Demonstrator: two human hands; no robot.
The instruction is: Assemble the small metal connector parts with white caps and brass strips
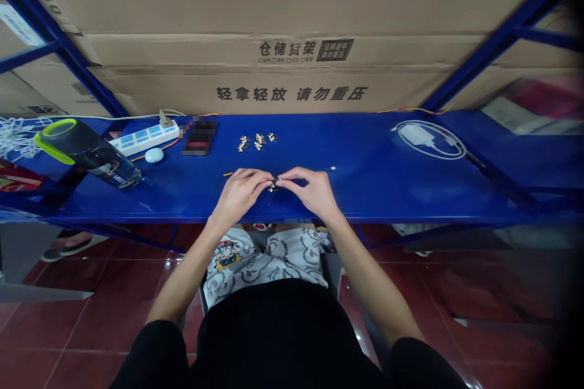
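Note:
Over the front of the blue shelf, my left hand (245,189) and my right hand (312,189) meet fingertip to fingertip. Both are closed in a pinch on a small dark, thin piece (274,180), too small to name. Just below the fingertips is a tiny white and dark part (272,188); whether it joins the pinched piece I cannot tell. A short yellowish piece (228,174) lies beside my left hand. Farther back sit several small white-and-brass parts (259,141) in loose clusters. A small white bit (333,168) rests right of my right hand.
At the left are a dark bottle (98,155) with a lime-green loop, a power strip (148,137), a white rounded object (154,155) and a dark flat object (199,137). A white charger with cable (422,135) lies right. Cardboard (292,6) stands behind the blue shelf (374,188).

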